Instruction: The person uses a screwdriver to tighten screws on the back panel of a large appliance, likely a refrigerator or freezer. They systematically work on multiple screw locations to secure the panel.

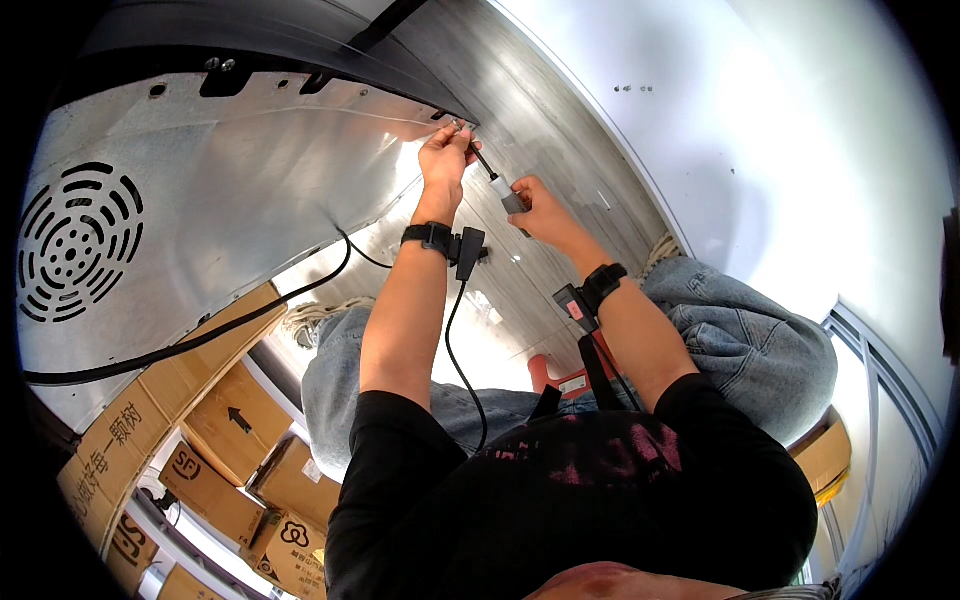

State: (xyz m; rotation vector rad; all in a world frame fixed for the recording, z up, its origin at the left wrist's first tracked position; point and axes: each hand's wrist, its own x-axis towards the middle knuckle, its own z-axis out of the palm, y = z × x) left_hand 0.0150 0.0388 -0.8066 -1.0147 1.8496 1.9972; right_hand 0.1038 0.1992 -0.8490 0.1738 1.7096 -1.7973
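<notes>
My right hand (540, 212) grips a screwdriver (497, 181) by its grey handle, the dark shaft pointing up and left. The shaft's tip meets the corner of a large silver metal panel (250, 180), the back of an appliance. My left hand (445, 155) pinches at that same corner, fingers closed around the tip of the shaft or a small screw; which one I cannot tell. Both wrists carry black straps with small devices, and a thin black cable (460, 350) hangs from the left one.
The panel has a round vent grille (75, 240) at left and a thick black power cord (190, 340) running from it. Several cardboard boxes (200, 440) are stacked at lower left. My jeans-clad knees (740, 340) rest on a grey plank floor beside a white wall (780, 150).
</notes>
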